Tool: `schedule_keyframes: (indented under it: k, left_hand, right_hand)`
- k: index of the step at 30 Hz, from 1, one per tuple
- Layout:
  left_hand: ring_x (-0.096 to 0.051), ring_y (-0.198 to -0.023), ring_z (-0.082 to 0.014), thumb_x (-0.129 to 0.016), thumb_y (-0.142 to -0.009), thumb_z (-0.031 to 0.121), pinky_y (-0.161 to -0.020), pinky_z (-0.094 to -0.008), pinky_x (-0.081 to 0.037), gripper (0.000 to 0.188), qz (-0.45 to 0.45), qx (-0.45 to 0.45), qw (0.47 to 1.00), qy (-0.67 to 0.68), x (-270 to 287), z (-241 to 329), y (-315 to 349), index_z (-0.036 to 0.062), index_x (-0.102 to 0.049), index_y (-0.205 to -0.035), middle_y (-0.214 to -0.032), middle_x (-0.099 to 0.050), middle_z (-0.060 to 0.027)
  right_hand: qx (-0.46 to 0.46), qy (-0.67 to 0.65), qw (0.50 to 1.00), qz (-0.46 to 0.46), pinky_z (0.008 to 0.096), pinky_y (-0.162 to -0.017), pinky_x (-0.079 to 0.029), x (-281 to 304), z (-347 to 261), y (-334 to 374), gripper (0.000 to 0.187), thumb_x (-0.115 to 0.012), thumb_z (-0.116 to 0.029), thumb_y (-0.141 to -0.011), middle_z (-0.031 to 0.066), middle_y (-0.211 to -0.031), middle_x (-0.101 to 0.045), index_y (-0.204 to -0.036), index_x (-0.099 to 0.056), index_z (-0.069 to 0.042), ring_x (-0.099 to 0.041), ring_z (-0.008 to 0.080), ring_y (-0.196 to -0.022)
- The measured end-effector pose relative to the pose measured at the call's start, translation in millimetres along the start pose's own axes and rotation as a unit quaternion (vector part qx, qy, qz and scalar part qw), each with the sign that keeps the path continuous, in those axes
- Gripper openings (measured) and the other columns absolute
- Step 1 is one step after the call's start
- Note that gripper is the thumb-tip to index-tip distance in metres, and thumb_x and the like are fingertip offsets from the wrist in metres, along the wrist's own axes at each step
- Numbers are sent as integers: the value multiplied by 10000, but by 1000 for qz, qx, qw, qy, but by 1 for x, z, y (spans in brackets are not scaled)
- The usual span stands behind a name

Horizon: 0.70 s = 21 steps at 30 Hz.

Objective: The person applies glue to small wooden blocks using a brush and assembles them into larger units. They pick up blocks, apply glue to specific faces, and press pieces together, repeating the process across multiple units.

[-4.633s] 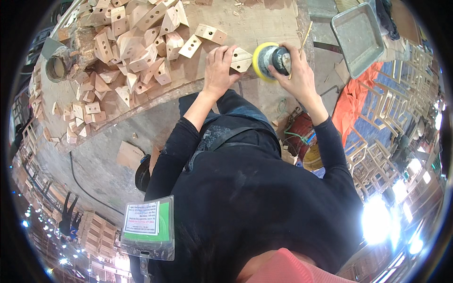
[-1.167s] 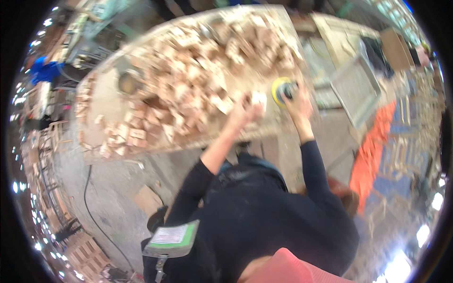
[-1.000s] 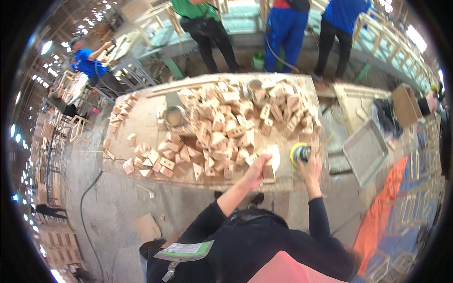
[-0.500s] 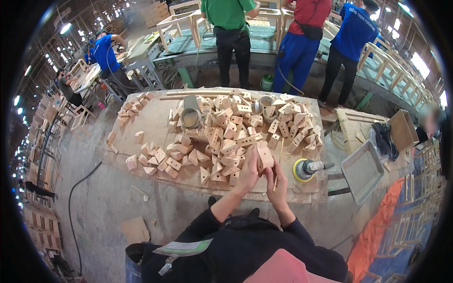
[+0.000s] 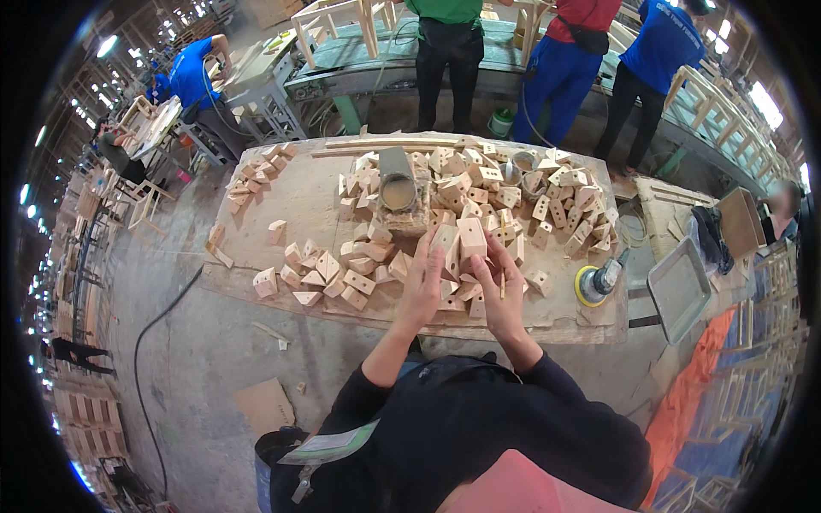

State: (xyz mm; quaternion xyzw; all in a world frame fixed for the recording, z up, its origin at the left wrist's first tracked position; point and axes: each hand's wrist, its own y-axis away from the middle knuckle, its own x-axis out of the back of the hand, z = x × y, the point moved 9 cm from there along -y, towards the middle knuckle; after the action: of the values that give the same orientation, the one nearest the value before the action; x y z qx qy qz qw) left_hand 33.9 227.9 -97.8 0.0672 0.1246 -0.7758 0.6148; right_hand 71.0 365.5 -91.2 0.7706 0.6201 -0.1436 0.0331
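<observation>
"What's held?"

"Left hand [image 5: 422, 284] and right hand [image 5: 503, 295], fingers half-curled, steady a wooden block [image 5: 472, 237] between them."

"Where?"

"Over the surface [image 5: 310, 186], sander [image 5: 597, 282] toward four o'clock."

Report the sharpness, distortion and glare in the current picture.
Head view: the left hand, right hand and wooden block look fairly sharp; head view: the fisheye bows the table, with black corners around the picture; head view: a ceiling lamp at upper left glares white; head view: a person's head near the right rim is blurred.
</observation>
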Motion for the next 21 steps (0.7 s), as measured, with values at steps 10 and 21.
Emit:
schedule_keyframes:
  k: [10, 21]
  left_hand:
    - [-557, -1088, -152, -608, -946, 181, -915, -274, -457, 487, 15, -13, 1000, 17, 83, 27, -16, -47, -405, -1326, -1195, -569, -111]
    - [-495, -1205, -197, -539, -978, 177, -1018, -330, -393, 508, -28, 39, 979, 196, 132, 24, -26, -46, -331, -1384, -1310, -501, -135]
  right_hand:
    - [0, 13, 1000, -7, 279, -919, -486, -95, 16, -6, 510, -579, -55, -934, 141, -1297, -534, -1398, -382, 23, -570, 161, -1118]
    - [0, 25, 1000, 14, 300, -1020, -392, -142, 42, -14, 485, -531, -86, -965, 154, -1392, -461, -1401, -370, 51, -486, 186, -1236]
